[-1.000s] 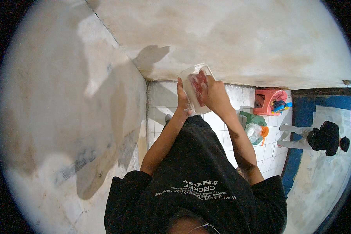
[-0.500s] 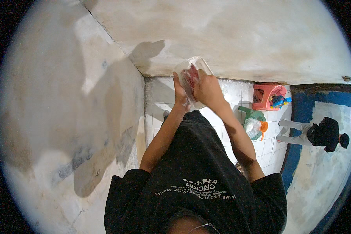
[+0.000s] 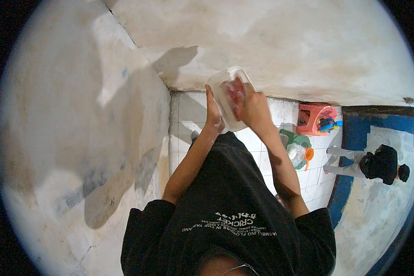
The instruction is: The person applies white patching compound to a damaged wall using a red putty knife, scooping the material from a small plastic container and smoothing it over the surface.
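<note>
Relation first. Left hand [image 3: 214,112] has the tub [image 3: 227,74] held along its 9 o'clock side, thumb up the wall; the other fingers are mostly hidden. Tub sits out in front of the chest; long axis runs roughly 11 to 5. Red piece [image 3: 233,94] lies inside, long axis about the same, at 9 to 10 o'clock from the right hand's [image 3: 257,110] fingers. Right is the nearer hand: fingers curled over the tub's 3 o'clock side, tips hidden. Can't tell if they grasp the piece or just rest on it.

Materials, left to right: wall [image 3: 69,115] is bare, blotchy, matte plaster. Tub is thin translucent whitish plastic, rectangular, rounded corners. Red piece looks uneven, streaked white; hard or soft, can't tell. At 4 o'clock from the tub: moulded green plastic item [image 3: 287,136], crinkled clear bag [image 3: 295,152], orange plastic piece [image 3: 309,154]. At 3 to 4: glossy pink stool [image 3: 310,117], on white tile.
</note>
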`<control>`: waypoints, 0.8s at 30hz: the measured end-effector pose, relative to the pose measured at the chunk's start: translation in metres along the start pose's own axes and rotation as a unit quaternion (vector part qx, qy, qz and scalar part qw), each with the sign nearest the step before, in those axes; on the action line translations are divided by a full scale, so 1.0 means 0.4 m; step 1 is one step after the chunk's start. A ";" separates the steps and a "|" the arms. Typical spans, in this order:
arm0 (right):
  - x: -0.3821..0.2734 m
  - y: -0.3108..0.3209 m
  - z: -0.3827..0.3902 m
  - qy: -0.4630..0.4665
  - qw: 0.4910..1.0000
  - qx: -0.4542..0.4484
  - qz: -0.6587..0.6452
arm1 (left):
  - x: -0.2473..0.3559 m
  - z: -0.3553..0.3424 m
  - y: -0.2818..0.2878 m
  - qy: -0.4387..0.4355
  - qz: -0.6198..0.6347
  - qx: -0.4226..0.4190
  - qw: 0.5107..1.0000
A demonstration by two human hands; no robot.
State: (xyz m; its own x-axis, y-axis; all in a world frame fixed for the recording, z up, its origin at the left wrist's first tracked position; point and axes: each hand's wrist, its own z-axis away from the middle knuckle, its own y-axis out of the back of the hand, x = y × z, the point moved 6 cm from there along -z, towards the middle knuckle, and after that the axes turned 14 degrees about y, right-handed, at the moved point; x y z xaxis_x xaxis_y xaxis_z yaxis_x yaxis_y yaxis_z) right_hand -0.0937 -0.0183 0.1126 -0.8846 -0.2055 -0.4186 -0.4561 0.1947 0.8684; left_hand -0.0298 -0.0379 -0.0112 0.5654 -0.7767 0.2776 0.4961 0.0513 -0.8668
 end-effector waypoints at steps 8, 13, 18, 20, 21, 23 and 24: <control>0.028 -0.026 0.001 -0.006 1.000 -0.006 -0.009 | 0.006 0.006 -0.006 -0.019 -0.016 0.010 1.000; -0.023 0.017 -0.014 0.007 1.000 -0.019 0.021 | 0.012 0.000 -0.002 -0.033 -0.010 0.012 0.999; 0.033 -0.054 -0.010 0.008 0.999 -0.046 0.027 | 0.023 0.019 -0.013 -0.036 -0.002 0.021 0.999; 0.032 -0.056 -0.010 -0.001 1.000 -0.029 -0.009 | 0.008 -0.006 0.024 -0.036 -0.008 0.023 0.999; 0.046 -0.056 -0.001 -0.038 0.998 -0.014 -0.049 | 0.007 -0.010 0.027 -0.034 -0.012 0.022 0.999; 0.074 -0.064 0.012 -0.060 0.992 0.015 -0.109 | 0.000 -0.008 0.048 -0.016 -0.022 0.061 0.998; 0.099 -0.071 0.023 -0.047 0.990 0.030 -0.129 | -0.005 -0.009 0.052 -0.004 -0.028 0.078 0.997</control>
State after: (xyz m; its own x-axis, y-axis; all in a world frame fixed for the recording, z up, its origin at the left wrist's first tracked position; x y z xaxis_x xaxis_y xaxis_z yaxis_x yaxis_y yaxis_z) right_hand -0.1164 -0.0233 0.0689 -0.7421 -0.1652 -0.6496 -0.6701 0.2046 0.7135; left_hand -0.0231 -0.0374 -0.0314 0.5390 -0.7761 0.3272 0.6229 0.1059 -0.7751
